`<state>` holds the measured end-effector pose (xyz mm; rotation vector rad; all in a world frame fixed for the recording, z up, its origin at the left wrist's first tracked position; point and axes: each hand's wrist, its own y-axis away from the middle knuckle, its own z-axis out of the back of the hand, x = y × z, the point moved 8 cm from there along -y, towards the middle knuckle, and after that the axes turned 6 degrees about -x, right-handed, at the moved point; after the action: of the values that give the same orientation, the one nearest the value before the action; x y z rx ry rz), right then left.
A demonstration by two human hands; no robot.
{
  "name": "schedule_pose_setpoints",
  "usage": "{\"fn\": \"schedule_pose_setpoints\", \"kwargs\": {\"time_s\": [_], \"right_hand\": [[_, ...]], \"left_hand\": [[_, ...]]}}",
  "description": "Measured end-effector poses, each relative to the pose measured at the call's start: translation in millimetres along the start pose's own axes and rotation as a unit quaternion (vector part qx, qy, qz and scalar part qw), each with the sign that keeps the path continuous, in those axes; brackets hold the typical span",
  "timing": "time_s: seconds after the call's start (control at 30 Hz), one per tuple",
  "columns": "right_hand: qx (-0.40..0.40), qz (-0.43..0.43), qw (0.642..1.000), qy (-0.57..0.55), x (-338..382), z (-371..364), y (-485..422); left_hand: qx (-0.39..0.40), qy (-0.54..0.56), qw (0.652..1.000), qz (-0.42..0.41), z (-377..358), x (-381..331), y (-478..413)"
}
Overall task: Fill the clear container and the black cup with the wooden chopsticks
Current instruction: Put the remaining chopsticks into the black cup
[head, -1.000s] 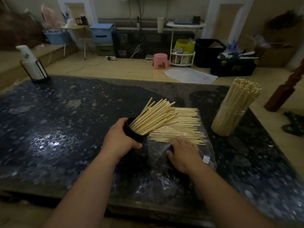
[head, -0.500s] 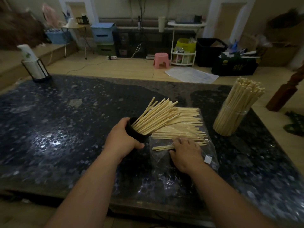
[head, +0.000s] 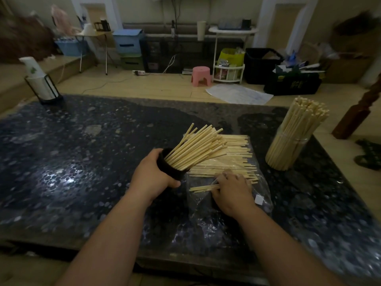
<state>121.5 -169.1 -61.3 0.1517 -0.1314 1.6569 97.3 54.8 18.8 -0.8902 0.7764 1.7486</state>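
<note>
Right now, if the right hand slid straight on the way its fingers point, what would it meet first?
The loose chopsticks lying on the bag, just ahead of its fingertips; the right hand is touching the nearest few. Depth is hard to judge here.

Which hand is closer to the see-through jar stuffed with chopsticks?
Right. The right hand, pinching chopsticks, lies left of the clear container, nearer it; the left hand, gripping the black cup, sits farther left.

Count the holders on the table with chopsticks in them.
2. The black cup, tilted, gripped by the left hand at centre; the clear container, upright at the far right, untouched. The right hand pinches loose chopsticks on a bag. None looks hidden.
</note>
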Motion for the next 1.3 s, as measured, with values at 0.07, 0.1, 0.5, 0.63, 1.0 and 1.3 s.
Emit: {"fn": "schedule_pose_setpoints", "kwargs": {"time_s": [0.07, 0.1, 0.5, 0.63, 1.0, 1.3], "right_hand": [[-0.008, 0.002, 1.000, 0.004, 0, 1, 0], [-0.009, 0.003, 1.000, 0.002, 0, 2, 0], [-0.007, 0.004, 1.000, -0.019, 6, 9, 1], [0.009, 0.019, 1.000, -0.023, 9, 9, 4], [0.051, 0.044, 0.997, 0.047, 15, 5, 15], [0.064, 0.059, 0.995, 0.051, 19, 15, 27]], "left_hand": [[-0.001, 0.002, 1.000, 0.001, 0, 1, -1], [-0.002, 0.003, 1.000, 0.001, 0, 1, -1], [0.006, -0.003, 1.000, 0.007, -1, 0, -1], [0.002, -0.008, 1.000, 0.005, 0, 0, -1], [0.004, 0.000, 1.000, 0.002, 0, 1, 1], [-0.006, 0.008, 1.000, 0.007, 1, 3, -2]]}}
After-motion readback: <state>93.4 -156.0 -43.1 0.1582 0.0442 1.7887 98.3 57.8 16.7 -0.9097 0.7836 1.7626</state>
